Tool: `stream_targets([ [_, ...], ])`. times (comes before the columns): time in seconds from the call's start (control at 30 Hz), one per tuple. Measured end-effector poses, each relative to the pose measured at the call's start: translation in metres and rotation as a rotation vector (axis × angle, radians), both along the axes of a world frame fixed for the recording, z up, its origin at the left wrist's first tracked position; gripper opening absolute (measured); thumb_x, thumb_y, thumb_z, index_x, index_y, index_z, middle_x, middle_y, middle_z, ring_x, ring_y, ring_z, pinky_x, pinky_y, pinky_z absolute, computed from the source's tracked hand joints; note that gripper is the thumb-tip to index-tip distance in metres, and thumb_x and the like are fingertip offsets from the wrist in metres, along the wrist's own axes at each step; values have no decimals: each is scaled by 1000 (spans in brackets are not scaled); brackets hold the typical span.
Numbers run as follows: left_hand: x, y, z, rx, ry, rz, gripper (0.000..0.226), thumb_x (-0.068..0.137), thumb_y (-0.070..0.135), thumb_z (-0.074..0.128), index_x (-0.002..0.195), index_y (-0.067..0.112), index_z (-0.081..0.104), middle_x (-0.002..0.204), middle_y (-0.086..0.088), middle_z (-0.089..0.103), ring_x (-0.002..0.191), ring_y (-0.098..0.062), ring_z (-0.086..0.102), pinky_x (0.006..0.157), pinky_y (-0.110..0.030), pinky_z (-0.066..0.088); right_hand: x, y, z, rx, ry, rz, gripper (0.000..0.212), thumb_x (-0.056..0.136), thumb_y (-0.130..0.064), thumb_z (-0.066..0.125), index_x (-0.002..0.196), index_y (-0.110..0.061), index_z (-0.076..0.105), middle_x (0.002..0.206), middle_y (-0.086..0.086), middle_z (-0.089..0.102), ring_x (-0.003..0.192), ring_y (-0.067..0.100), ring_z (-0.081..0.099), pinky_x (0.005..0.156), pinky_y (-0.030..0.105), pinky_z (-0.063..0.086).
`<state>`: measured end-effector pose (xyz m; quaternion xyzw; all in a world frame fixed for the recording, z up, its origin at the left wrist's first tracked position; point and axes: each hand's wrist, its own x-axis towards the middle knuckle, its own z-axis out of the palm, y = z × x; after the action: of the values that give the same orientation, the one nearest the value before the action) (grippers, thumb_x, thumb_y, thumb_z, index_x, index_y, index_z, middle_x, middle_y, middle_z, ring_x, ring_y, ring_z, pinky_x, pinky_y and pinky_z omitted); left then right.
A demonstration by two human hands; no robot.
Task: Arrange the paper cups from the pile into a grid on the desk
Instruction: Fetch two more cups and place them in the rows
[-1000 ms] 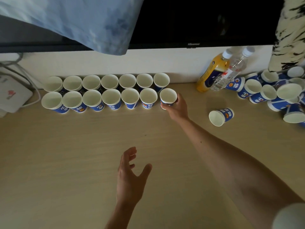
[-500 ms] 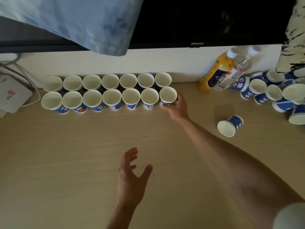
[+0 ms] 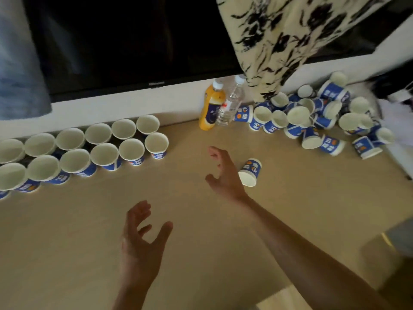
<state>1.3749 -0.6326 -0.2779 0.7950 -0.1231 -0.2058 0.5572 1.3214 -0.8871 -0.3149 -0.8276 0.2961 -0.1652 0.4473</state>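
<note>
head view, wide-angle, some motion blur at the edges. right hand (image 3: pixel 223 173) hovers over the desk (image 3: pixel 201 220), fingers curled loosely and spread, nothing in it. just beside it on the right lies a single paper cup (image 3: pixel 250 172) on its side, mouth facing the camera; the hand's edge overlaps the cup's rim in the picture, so cannot tell if they touch. left hand (image 3: pixel 139 245) lower centre, palm turned inward, fingers apart, thumb out, also empty. grid of cups (image 3: pixel 89 148) sits upright at the left along the wall in two rows, rims close together or touching; front row ends with the cup at (image 3: pixel 156 144), back row with the one at (image 3: pixel 147 124). the left end of both rows is cut off by the frame, so the count can't be made. pile of cups (image 3: pixel 312 117) at the back right, tumbled, most on their sides and overlapping; its far right end is blurred and partly behind something dark i can't identify. printing on the cups is blue with an orange mark, text unreadable. orange drink bottle (image 3: pixel 211 108) and clear bottle (image 3: pixel 231 104) lean against each other near the wall, between grid and pile. dark tv screen (image 3: pixel 123 41) above, logo too small to read. patterned cloth (image 3: pixel 290 34) hangs over its right part and hides the top of the pile; blue cloth (image 3: pixel 17 63) at the left edge.
</note>
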Motion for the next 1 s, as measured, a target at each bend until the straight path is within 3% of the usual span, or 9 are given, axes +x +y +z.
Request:
stream_targets([
  [0.13, -18, -24, 4, -4, 5, -28, 61, 75, 6, 84, 124, 27, 54, 120, 3, 64, 114, -14, 62, 88, -36, 53, -62, -70, 15, -223, 226, 54, 71, 69, 1, 57, 138, -16, 52, 136, 1, 51, 119, 21, 54, 100, 40, 47],
  [0.2, -30, -36, 2, 2, 10, -43, 60, 76, 4, 83, 123, 27, 54, 119, 2, 65, 113, -16, 62, 87, -36, 53, -82, -103, 12, -368, 404, 175, 71, 72, -3, 64, 140, -18, 51, 143, 3, 49, 127, 27, 50, 100, 46, 46],
  [0.27, -46, -49, 0, 15, 12, -58, 60, 76, 4, 83, 123, 27, 54, 119, 3, 65, 112, -15, 63, 86, -33, 53, -95, -126, 6, -510, 572, 368, 78, 74, -9, 77, 145, -21, 47, 152, 4, 43, 140, 27, 40, 104, 48, 44],
  [0.4, -77, -71, -1, 32, 19, -69, 59, 76, 5, 83, 123, 25, 54, 118, 4, 65, 111, -14, 63, 84, -30, 51, -105, -143, 0, -631, 677, 622, 69, 88, -9, 68, 150, -25, 41, 159, -1, 33, 151, 21, 23, 114, 39, 31],
  [0.57, -111, -97, 0, 77, 31, -76, 59, 77, 5, 82, 124, 25, 53, 119, 9, 64, 111, -11, 62, 83, -27, 50, -115, -145, -20, -709, 639, 631, 71, 71, -8, 78, 134, -28, 53, 140, -3, 50, 138, 22, 40, 102, 39, 39],
  [0.7, -133, -121, 1, 108, 30, -81, 59, 77, 6, 83, 125, 23, 54, 119, 9, 64, 112, -10, 62, 85, -32, 51, -131, -156, -38, -604, 484, 508, 68, 68, -10, 79, 131, -25, 56, 130, -1, 57, 128, 24, 48, 100, 40, 38],
  [0.8, -147, -140, -2, 135, 27, -100, 60, 76, 9, 84, 128, 19, 54, 119, 8, 64, 113, -12, 62, 85, -33, 51, -147, -161, -32, -465, 380, 322, 67, 69, -26, 79, 131, -25, 56, 127, -3, 59, 120, 24, 54, 100, 38, 37],
  [0.93, -165, -174, 4, 127, 36, -132, 59, 77, 7, 83, 128, 16, 55, 118, 1, 65, 113, -18, 62, 83, -30, 49, -176, -155, -14, -102, 176, 114, 73, 62, -45, 81, 127, -22, 57, 119, -5, 66, 107, 19, 64, 91, 42, 51],
  [1.0, -173, -190, 8, 111, 35, -160, 57, 78, 9, 83, 126, 19, 55, 118, 3, 65, 113, -17, 62, 85, -31, 49, -193, -147, 2, 45, 87, 37, 70, 64, -46, 83, 125, -26, 56, 115, -12, 67, 103, 9, 65, 89, 35, 54],
])
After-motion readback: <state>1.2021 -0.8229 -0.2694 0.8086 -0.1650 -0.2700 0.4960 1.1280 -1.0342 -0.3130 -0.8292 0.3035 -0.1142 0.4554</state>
